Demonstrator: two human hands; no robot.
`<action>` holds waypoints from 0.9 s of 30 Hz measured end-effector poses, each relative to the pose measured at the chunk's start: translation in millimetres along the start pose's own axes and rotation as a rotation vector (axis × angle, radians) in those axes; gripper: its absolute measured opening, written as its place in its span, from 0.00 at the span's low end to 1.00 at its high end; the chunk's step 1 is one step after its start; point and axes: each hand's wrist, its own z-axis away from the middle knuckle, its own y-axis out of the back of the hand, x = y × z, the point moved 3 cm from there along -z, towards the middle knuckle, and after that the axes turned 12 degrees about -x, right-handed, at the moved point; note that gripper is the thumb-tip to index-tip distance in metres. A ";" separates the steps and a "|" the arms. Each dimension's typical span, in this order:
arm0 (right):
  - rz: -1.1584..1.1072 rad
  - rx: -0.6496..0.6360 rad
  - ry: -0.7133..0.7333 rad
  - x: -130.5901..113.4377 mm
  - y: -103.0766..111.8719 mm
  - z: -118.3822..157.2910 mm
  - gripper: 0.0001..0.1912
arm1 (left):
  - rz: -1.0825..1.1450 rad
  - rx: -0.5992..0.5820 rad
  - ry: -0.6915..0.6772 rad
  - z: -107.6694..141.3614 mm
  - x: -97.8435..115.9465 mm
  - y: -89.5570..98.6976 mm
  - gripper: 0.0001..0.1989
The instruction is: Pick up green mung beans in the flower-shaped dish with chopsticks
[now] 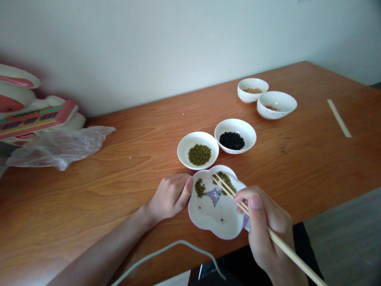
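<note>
A white flower-shaped plate (212, 216) with a purple rim and a cartoon figure lies near the table's front edge. Green beans (200, 187) form two groups in its upper part, and a few small dark bits lie lower down. My right hand (266, 228) grips a pair of wooden chopsticks (229, 192), whose tips are among the beans at the upper right. My left hand (172, 196) rests closed at the plate's left rim, thumb against it; whether it pinches the rim is unclear. Just behind stand a bowl of green beans (199, 154) and a bowl of black beans (232, 140).
Two white bowls, one with tan contents (253, 90) and one with reddish contents (272, 107), stand farther back. A pale strip (339, 118) lies right. At left are a rabbit-shaped toy (32, 119) and plastic bag (65, 147). A cable (178, 242) curves in front.
</note>
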 end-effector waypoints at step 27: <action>0.021 -0.003 -0.076 -14.0 -1.3 -0.1 0.18 | -0.031 -0.001 0.007 -1.0 0.4 0.9 0.19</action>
